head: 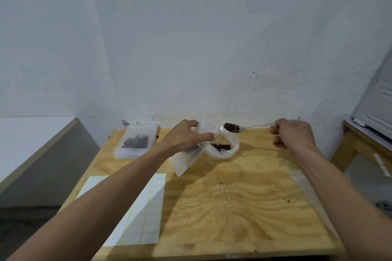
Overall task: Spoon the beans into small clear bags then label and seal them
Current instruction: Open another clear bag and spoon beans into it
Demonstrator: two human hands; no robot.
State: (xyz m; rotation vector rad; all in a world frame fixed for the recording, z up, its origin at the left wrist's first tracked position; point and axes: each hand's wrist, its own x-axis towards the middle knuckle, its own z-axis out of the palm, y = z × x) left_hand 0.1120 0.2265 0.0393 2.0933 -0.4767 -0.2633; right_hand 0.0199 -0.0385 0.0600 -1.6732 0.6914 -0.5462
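Left hand (186, 135) pinches mouth of small clear bag (186, 159), held above plywood table (233, 207). Right hand (293, 134) grips spoon (250, 126) handle; bowl loaded with beans (231, 127), hovering beside bag mouth, over white bowl (229, 150) holding more beans. Filled bag (136, 141) on stack at far left. Label sheet (146, 218) near left.

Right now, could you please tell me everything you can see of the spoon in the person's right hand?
The spoon looks like pale, translucent plastic, with a thin handle and a small bowl. Its bowl is heaped with dark brown beans. The right hand pinches the handle's far end with curled fingers, holding the spoon roughly level above the wooden table. The bowl points left, toward the small clear bag in the left hand, above the white bag of beans.
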